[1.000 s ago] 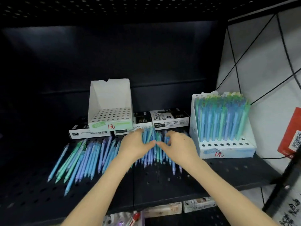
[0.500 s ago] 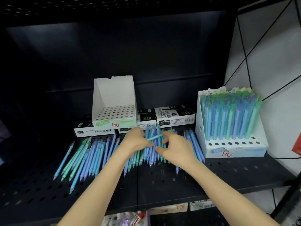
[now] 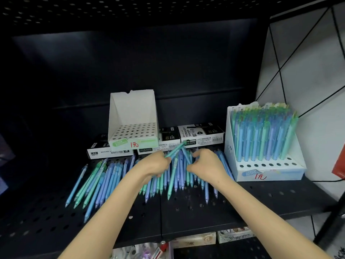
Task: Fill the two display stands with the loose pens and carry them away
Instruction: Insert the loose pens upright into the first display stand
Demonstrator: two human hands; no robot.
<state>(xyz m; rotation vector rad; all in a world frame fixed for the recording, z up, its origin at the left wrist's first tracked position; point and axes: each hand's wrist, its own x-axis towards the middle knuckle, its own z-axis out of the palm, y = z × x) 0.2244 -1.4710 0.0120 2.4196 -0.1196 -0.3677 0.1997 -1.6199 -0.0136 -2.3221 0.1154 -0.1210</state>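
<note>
Loose pens (image 3: 104,182) fanned across shelf (image 3: 205,214) before empty stand (image 3: 130,109), beside filled stand (image 3: 270,175). We pinch teal pen (image 3: 174,152) in left hand (image 3: 154,166), far end lifted. Right hand (image 3: 207,166) curled into pile, touching blue pens (image 3: 179,165); grip we cannot tell.

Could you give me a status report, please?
Left hand holds teal pen. Right hand in loose pens, grip unclear. Left stand empty, right stand nearly full.
</note>
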